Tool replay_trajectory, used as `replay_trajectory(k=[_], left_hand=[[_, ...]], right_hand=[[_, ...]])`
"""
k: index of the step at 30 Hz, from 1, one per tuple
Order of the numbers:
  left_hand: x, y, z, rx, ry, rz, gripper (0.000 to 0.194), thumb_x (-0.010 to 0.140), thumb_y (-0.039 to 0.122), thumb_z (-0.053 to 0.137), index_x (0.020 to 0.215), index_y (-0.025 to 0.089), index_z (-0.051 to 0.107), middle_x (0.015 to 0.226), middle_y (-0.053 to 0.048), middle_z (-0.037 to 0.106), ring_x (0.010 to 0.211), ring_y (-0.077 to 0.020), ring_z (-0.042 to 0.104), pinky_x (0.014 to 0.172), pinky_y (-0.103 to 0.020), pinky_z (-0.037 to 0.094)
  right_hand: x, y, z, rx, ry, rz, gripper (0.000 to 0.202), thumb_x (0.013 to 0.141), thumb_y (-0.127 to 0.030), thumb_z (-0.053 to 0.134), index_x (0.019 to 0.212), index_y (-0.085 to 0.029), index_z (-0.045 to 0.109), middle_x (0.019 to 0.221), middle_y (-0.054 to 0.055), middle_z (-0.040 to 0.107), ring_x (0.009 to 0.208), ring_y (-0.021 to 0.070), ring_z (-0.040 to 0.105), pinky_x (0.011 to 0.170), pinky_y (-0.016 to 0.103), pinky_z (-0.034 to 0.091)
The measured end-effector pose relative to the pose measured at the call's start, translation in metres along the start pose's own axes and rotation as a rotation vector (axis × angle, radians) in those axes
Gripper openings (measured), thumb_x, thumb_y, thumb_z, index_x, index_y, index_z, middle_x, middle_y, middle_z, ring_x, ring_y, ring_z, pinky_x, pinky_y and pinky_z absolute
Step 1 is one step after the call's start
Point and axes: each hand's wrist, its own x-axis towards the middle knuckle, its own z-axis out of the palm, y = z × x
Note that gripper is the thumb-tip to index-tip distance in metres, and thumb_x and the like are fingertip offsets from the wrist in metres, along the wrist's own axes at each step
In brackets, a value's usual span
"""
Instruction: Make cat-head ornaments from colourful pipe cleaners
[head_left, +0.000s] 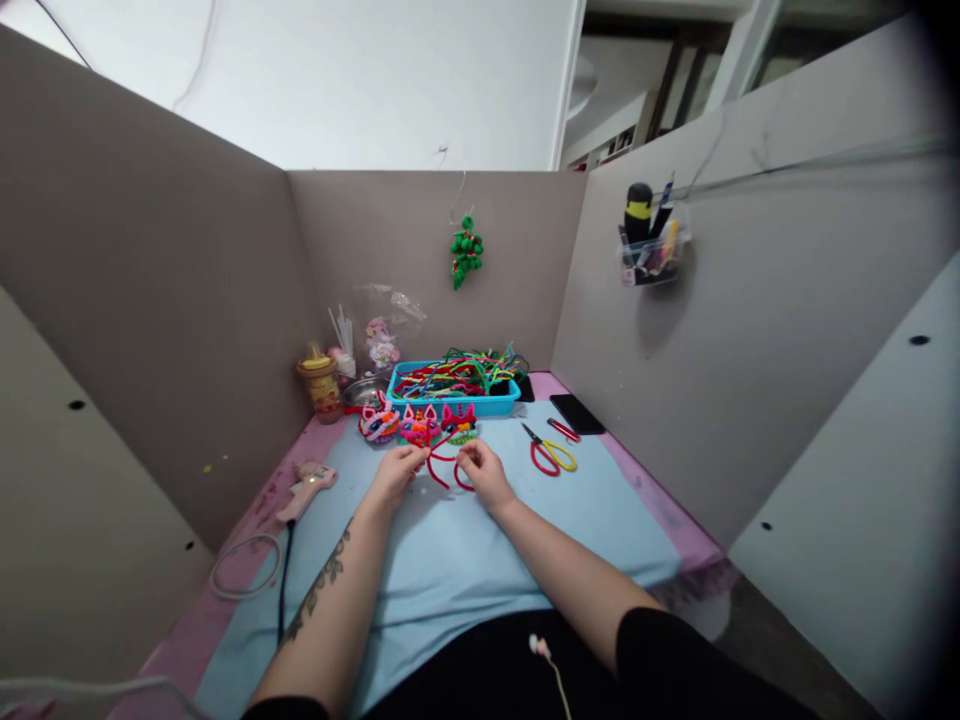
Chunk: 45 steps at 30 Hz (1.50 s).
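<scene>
Several red fuzzy stems (438,474), bent and crossing one another, stretch between my two hands above the blue cloth. My left hand (400,471) pinches them at their left side, fingers closed. On the right, my right hand (482,472) has its fingertips closed on the red stems too, with one curved end hanging below it. Just behind the hands stand three colourful fuzzy animal-like figures: one at the left (379,424), a pink one in the middle (418,424) and a red and green one (459,422) at the right.
A blue tray (487,406) of coloured stems stands at the back. Scissors (550,456), a red tool (563,430) and a phone (577,414) lie right. A pink glue gun (306,490) with its cable and a lidded cup (322,388) are left. Partitions enclose the table.
</scene>
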Motion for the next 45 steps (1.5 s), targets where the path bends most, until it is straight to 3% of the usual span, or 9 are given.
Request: replay_trajectory(k=[3, 8, 15, 19, 25, 29, 35, 40, 45], left_hand=[[-0.004, 0.0, 0.002, 0.148, -0.149, 0.025, 0.039, 0.06, 0.047, 0.07, 0.05, 0.016, 0.049, 0.043, 0.006, 0.036, 0.042, -0.0063, 0.027, 0.045, -0.023, 0.015], [-0.009, 0.005, 0.008, 0.195, -0.218, 0.018, 0.04, 0.059, 0.048, 0.072, 0.051, 0.016, 0.051, 0.043, 0.006, 0.036, 0.042, -0.0059, 0.027, 0.045, -0.023, 0.015], [0.0, 0.007, 0.002, -0.182, 0.097, -0.044, 0.053, 0.058, 0.057, 0.069, 0.093, 0.019, 0.058, 0.078, -0.002, 0.061, 0.058, -0.0092, 0.052, 0.051, -0.02, 0.032], [0.003, 0.004, -0.001, -0.136, 0.199, -0.021, 0.053, 0.057, 0.056, 0.07, 0.093, 0.017, 0.06, 0.088, -0.006, 0.064, 0.072, -0.0141, 0.057, 0.057, -0.022, 0.036], [0.0, -0.002, 0.008, 0.094, 0.022, 0.074, 0.045, 0.056, 0.057, 0.07, 0.062, 0.014, 0.061, 0.054, 0.001, 0.054, 0.054, -0.0114, 0.046, 0.05, -0.023, 0.029], [0.001, -0.006, 0.009, 0.173, 0.014, 0.063, 0.045, 0.056, 0.057, 0.07, 0.054, 0.014, 0.055, 0.045, 0.004, 0.044, 0.044, -0.0079, 0.035, 0.045, -0.022, 0.023], [-0.001, -0.006, 0.01, 0.261, -0.023, 0.103, 0.044, 0.059, 0.055, 0.069, 0.054, 0.013, 0.056, 0.045, 0.003, 0.045, 0.045, -0.0083, 0.035, 0.046, -0.023, 0.023], [-0.004, -0.003, 0.013, 0.295, -0.148, 0.105, 0.042, 0.064, 0.052, 0.066, 0.066, 0.01, 0.065, 0.053, 0.0, 0.054, 0.049, -0.0098, 0.041, 0.049, -0.023, 0.027], [-0.003, -0.005, 0.013, 0.313, -0.172, 0.102, 0.039, 0.066, 0.048, 0.065, 0.068, 0.009, 0.066, 0.057, -0.002, 0.058, 0.051, -0.0101, 0.042, 0.05, -0.023, 0.029]], right_hand=[[0.007, 0.005, -0.004, 0.212, -0.013, 0.126, 0.037, 0.069, -0.049, 0.062, 0.09, -0.019, 0.058, 0.054, -0.005, 0.049, 0.049, 0.01, 0.04, 0.05, 0.023, 0.032], [0.008, 0.007, -0.006, 0.336, -0.051, 0.248, 0.031, 0.061, -0.045, 0.07, 0.068, -0.016, 0.06, 0.051, -0.002, 0.055, 0.046, 0.0086, 0.043, 0.048, 0.023, 0.031], [0.014, 0.005, -0.007, 0.497, 0.109, 0.346, 0.038, 0.051, -0.045, 0.076, 0.07, -0.017, 0.059, 0.057, 0.0, 0.062, 0.05, 0.0123, 0.054, 0.047, 0.023, 0.035], [0.016, 0.007, -0.009, 0.54, 0.126, 0.373, 0.041, 0.049, -0.046, 0.078, 0.069, -0.017, 0.057, 0.059, 0.001, 0.063, 0.051, 0.0137, 0.056, 0.047, 0.023, 0.036], [0.011, 0.006, -0.004, 0.383, -0.022, 0.309, 0.038, 0.058, -0.048, 0.073, 0.074, -0.016, 0.061, 0.063, 0.003, 0.066, 0.055, 0.0128, 0.056, 0.051, 0.023, 0.035], [0.003, 0.001, 0.001, 0.212, -0.168, 0.181, 0.031, 0.065, -0.045, 0.069, 0.071, -0.015, 0.062, 0.061, 0.001, 0.063, 0.054, 0.0107, 0.052, 0.054, 0.023, 0.034], [-0.001, -0.002, 0.004, 0.064, -0.261, 0.1, 0.021, 0.069, -0.036, 0.064, 0.07, -0.015, 0.061, 0.055, -0.003, 0.054, 0.049, 0.008, 0.041, 0.051, 0.022, 0.03], [0.003, 0.007, 0.003, 0.126, -0.246, 0.123, 0.022, 0.067, -0.036, 0.065, 0.066, -0.014, 0.057, 0.056, -0.003, 0.054, 0.051, 0.0083, 0.043, 0.053, 0.023, 0.032], [0.004, 0.012, 0.003, 0.141, -0.242, 0.14, 0.023, 0.065, -0.035, 0.066, 0.063, -0.014, 0.054, 0.055, -0.003, 0.054, 0.05, 0.0081, 0.042, 0.054, 0.023, 0.032]])
